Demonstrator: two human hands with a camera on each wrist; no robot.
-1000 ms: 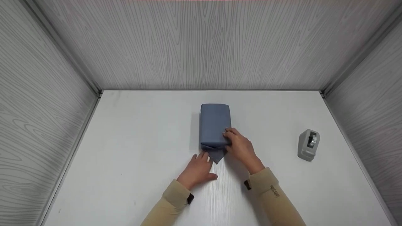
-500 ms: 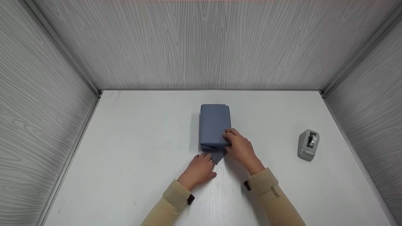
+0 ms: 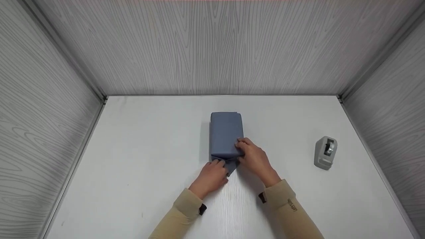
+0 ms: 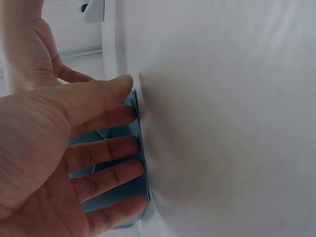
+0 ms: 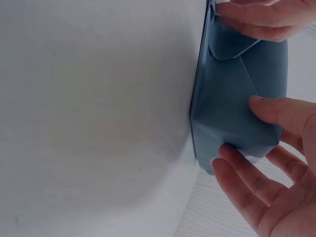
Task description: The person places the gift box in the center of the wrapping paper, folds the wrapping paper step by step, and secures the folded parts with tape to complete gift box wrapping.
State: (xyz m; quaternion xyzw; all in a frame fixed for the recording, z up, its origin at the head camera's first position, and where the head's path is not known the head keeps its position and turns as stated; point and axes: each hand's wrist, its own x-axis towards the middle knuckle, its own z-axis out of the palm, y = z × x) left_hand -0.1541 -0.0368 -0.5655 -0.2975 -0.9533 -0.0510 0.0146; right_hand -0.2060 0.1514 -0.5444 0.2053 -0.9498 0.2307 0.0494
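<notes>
A box-shaped package wrapped in blue-grey paper (image 3: 226, 132) lies on the white table, its near end facing me. Folded paper juts from that end as a pointed flap (image 3: 232, 167). My left hand (image 3: 211, 175) reaches in from the left, and its fingertips press on the folded paper. In the left wrist view those fingers (image 4: 106, 153) are nearly straight against the blue paper. My right hand (image 3: 256, 160) grips the package's near right corner. The right wrist view shows its thumb (image 5: 276, 111) on one face of the wrapped box and its fingers along the side.
A grey tape dispenser (image 3: 325, 153) with a roll in it stands on the right part of the table (image 3: 149, 139). Grey wood-grain panels (image 3: 215, 46) rise at the back and on both sides.
My left hand has moved forward from beside the flap onto the folded paper, covering its left part. The package has shifted slightly toward me; my right hand keeps its grip.
</notes>
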